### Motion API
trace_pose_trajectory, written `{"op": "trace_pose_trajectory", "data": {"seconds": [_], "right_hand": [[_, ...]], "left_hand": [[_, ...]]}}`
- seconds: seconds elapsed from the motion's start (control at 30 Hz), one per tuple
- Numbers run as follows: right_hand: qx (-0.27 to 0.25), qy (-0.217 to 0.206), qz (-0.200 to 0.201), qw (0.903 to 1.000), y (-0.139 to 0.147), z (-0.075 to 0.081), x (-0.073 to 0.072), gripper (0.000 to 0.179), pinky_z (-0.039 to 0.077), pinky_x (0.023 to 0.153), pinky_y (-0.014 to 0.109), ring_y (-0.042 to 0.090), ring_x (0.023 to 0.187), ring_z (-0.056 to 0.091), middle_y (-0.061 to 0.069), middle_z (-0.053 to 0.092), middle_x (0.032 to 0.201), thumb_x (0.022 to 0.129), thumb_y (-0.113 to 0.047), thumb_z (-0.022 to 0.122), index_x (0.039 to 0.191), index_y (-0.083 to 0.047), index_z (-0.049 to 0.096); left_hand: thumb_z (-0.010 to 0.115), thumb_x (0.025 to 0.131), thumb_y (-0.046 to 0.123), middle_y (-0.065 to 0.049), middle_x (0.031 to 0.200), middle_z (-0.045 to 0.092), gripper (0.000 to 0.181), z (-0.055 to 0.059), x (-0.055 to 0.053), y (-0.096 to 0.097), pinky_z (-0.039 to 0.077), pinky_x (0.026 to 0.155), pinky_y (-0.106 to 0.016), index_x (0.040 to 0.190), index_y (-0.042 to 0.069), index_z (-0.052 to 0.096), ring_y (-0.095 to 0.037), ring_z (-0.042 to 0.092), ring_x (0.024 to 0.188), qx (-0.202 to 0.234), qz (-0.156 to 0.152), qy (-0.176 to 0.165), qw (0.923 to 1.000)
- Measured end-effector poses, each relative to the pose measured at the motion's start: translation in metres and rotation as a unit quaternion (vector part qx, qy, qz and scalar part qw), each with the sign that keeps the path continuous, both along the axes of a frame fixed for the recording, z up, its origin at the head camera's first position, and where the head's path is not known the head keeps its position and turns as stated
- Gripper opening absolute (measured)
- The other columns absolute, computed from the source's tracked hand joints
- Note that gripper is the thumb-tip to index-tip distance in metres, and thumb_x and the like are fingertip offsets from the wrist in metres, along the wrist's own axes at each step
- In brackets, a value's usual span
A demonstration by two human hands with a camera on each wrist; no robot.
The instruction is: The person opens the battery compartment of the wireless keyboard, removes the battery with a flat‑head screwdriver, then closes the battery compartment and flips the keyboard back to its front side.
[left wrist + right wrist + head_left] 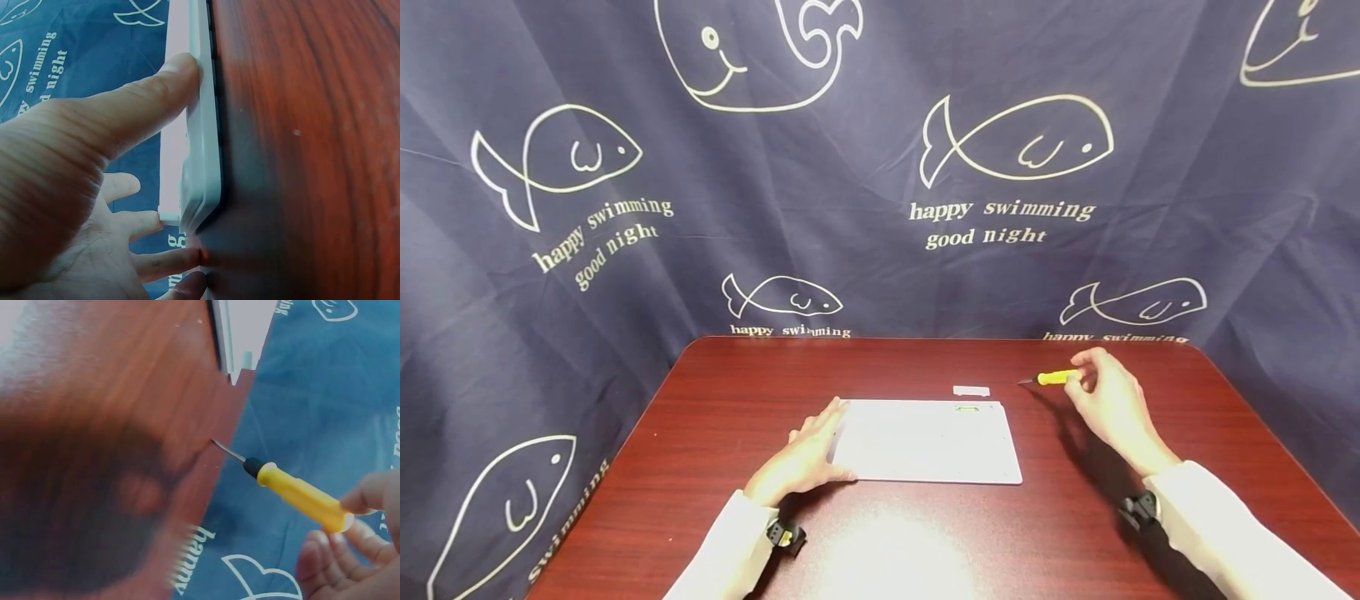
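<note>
A white keyboard (925,442) lies face down, dark keys along its underside in the left wrist view. Near its far right corner is a small slot (967,408) with something green inside. My left hand (801,458) holds the keyboard's left end, the thumb (156,94) on the near edge and the fingers spread toward the far corner. A yellow-handled screwdriver (1058,377) is pinched by its handle end between my right thumb and fingers. The right hand (1112,404) stays above the table, right of the keyboard, with the screwdriver's tip pointing left.
Behind the keyboard lies a small white cover strip (972,391). The reddish-brown table (737,375) ends at a dark blue curtain (880,167) printed with fish. Each wrist wears a black camera band (786,536).
</note>
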State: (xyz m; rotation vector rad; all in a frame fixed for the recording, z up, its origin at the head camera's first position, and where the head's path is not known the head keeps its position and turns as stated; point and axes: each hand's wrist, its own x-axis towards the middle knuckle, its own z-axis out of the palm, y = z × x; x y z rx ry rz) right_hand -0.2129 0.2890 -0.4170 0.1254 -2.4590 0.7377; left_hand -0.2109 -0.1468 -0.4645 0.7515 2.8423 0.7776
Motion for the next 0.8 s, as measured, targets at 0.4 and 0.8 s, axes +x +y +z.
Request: {"op": "trace_pose_trajectory", "data": {"seconds": [0.4, 0.8], "right_hand": [[-0.023, 0.099, 0.102, 0.9895, -0.027, 0.023, -0.002, 0.020, 0.039, 0.062, 0.020, 0.008, 0.072, 0.052, -0.002, 0.058, 0.082, 0.079, 0.004, 0.070, 0.096, -0.006, 0.066], [-0.015, 0.111, 0.181, 0.9770, -0.060, 0.032, -0.006, 0.024, 0.041, 0.060, 0.024, 0.002, 0.070, 0.050, -0.009, 0.054, 0.078, 0.075, 0.006, 0.074, 0.093, -0.008, 0.067]], "left_hand": [[0.081, 0.071, 0.039, -0.015, 0.155, 0.016, 0.104, -0.002, 0.000, 0.000, 0.024, 0.092, -0.071, 0.151, 0.009, 0.022, -0.052, 0.027, 0.129, -0.002, 0.000, 0.000, 1.0000], [0.083, 0.070, 0.038, -0.014, 0.155, 0.016, 0.105, -0.002, -0.001, 0.001, 0.025, 0.091, -0.069, 0.151, 0.010, 0.022, -0.048, 0.029, 0.130, 0.002, 0.001, 0.001, 1.0000]]}}
